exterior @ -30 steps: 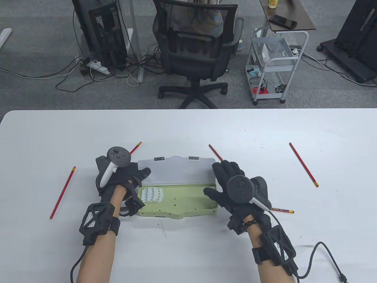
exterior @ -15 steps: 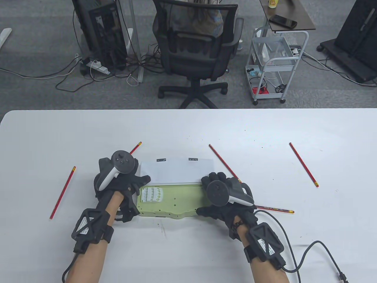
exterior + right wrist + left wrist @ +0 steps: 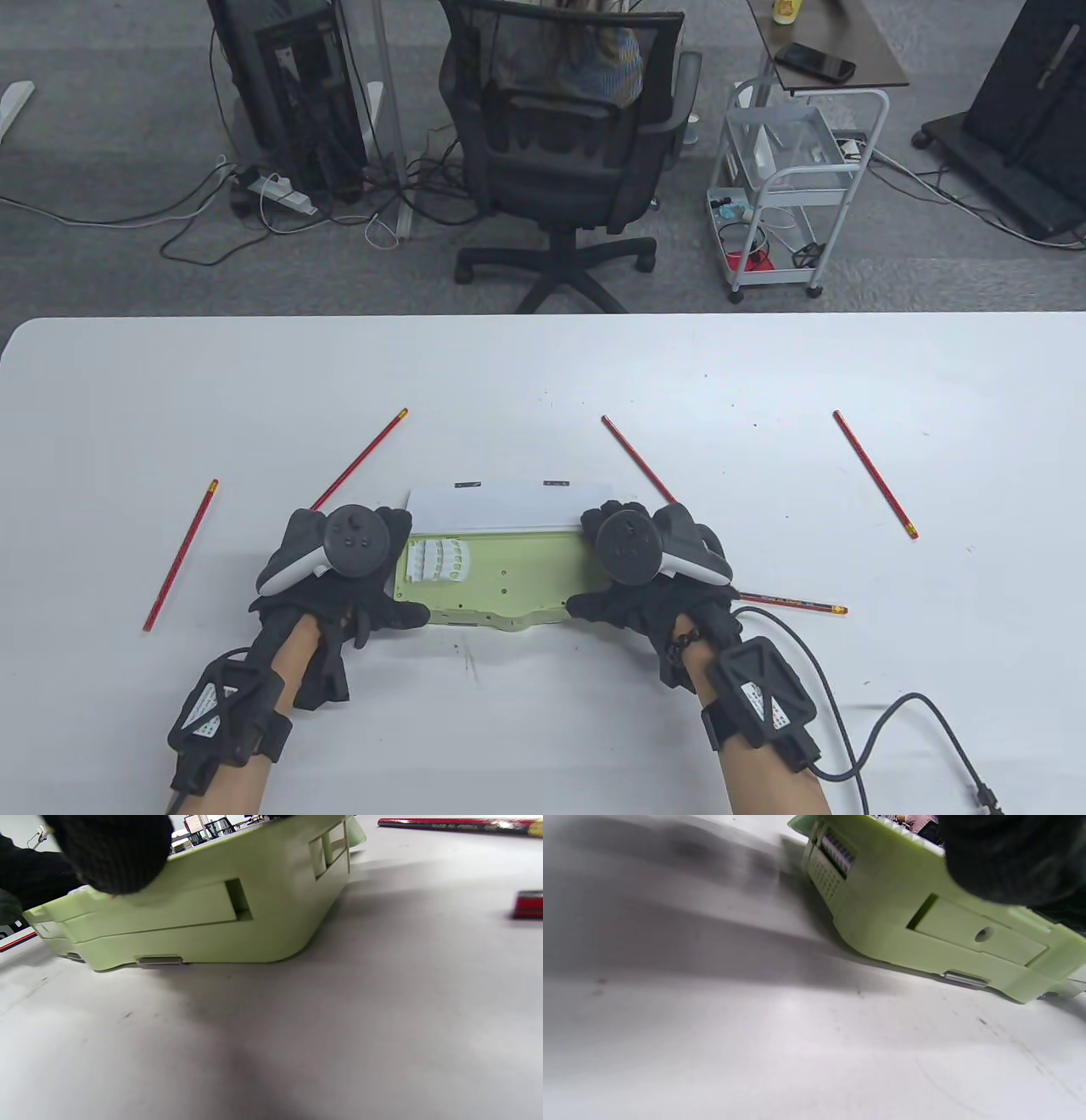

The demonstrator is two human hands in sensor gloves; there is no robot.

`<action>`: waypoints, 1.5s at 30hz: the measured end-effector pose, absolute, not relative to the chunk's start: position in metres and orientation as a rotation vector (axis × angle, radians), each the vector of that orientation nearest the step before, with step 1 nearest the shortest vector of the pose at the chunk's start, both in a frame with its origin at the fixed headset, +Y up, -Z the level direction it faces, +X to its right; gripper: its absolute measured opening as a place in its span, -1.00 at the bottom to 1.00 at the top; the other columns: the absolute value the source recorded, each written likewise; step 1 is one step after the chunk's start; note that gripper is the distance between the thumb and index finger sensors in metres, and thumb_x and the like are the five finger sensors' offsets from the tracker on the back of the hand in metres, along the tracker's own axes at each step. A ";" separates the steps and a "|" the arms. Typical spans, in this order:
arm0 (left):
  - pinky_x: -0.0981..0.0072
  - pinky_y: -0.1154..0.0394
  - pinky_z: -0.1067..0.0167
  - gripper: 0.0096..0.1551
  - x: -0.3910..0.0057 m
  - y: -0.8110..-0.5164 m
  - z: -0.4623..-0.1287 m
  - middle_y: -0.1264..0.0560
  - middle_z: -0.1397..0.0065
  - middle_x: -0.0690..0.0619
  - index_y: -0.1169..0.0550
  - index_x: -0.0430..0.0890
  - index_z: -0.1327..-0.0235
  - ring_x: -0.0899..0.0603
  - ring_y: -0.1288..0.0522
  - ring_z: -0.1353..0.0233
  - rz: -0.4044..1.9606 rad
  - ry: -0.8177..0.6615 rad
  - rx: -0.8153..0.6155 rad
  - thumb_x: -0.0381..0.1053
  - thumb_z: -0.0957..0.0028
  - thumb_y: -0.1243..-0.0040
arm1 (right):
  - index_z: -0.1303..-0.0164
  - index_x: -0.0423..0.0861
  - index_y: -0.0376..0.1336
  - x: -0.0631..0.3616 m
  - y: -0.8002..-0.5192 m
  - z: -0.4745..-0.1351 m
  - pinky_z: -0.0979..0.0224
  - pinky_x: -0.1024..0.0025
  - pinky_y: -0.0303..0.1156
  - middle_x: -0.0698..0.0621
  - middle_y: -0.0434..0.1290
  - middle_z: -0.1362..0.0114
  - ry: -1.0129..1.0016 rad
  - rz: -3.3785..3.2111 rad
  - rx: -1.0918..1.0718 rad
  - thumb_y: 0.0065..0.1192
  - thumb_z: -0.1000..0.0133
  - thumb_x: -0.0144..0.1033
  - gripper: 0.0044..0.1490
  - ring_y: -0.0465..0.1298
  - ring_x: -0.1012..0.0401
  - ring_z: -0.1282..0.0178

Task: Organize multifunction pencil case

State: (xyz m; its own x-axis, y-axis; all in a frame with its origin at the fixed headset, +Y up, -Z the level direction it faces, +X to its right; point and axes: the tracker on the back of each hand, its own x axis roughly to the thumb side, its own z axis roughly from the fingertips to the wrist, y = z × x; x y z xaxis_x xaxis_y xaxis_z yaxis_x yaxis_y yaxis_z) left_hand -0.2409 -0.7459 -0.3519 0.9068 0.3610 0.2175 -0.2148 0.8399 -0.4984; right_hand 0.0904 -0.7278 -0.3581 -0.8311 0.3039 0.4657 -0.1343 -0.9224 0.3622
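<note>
Case (image 3: 501, 586) lay open, both hands (image 3: 339, 577) (image 3: 649, 577) gripped its ends — no pencils (image 3: 874, 473) inside, five loose on desk (image 3: 543, 373)

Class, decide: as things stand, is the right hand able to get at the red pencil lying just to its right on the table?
Probably yes. That red pencil lies bare beside the right hand, nothing between them; the hand would first have to let go of the green pencil case.

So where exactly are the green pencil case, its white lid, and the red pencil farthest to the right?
green pencil case (image 3: 509, 586): table view, bare floor of the open tray.
white lid (image 3: 509, 505): table view, middle of the raised panel.
red pencil (image 3: 874, 474): table view, mid-shaft, lying on the table.
</note>
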 end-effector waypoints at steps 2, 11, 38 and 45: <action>-0.56 -0.01 -0.43 0.46 -0.241 -0.745 -0.352 0.13 -0.78 -0.19 0.15 -0.09 -0.64 -0.49 0.10 -0.70 0.282 -0.310 -0.468 0.42 0.36 -0.30 | -0.69 -0.46 -0.27 0.091 -0.728 -0.358 -0.53 -0.43 -0.10 -0.55 -0.24 -0.65 0.467 2.765 0.780 0.18 -0.10 0.18 0.35 -0.15 -0.51 -0.60; -0.56 -0.04 -0.43 0.45 -0.239 -0.745 -0.352 0.07 -0.78 -0.19 0.10 -0.09 -0.65 -0.48 0.05 -0.70 0.250 -0.306 -0.439 0.42 0.39 -0.31 | -0.71 -0.42 -0.16 0.114 -0.705 -0.355 -0.51 -0.48 -0.09 -0.57 -0.20 -0.65 0.341 2.698 0.664 0.14 -0.10 0.15 0.24 -0.14 -0.54 -0.58; -0.57 -0.05 -0.43 0.46 -0.238 -0.744 -0.353 0.06 -0.78 -0.19 0.11 -0.08 -0.65 -0.49 0.03 -0.71 0.249 -0.301 -0.455 0.43 0.38 -0.31 | -0.27 -0.19 0.42 0.143 -0.727 -0.442 -0.39 -0.14 0.49 -0.22 0.52 -0.35 0.275 3.259 -0.142 0.44 -0.08 -0.09 -0.36 0.57 -0.19 -0.29; -0.57 -0.05 -0.43 0.46 -0.238 -0.745 -0.353 0.05 -0.78 -0.19 0.12 -0.08 -0.65 -0.49 0.03 -0.70 0.248 -0.299 -0.456 0.43 0.38 -0.31 | -0.14 -0.17 0.48 0.133 -0.731 -0.441 -0.35 -0.10 0.54 -0.19 0.58 -0.26 0.215 3.352 -0.050 0.44 -0.06 -0.15 -0.48 0.62 -0.14 -0.21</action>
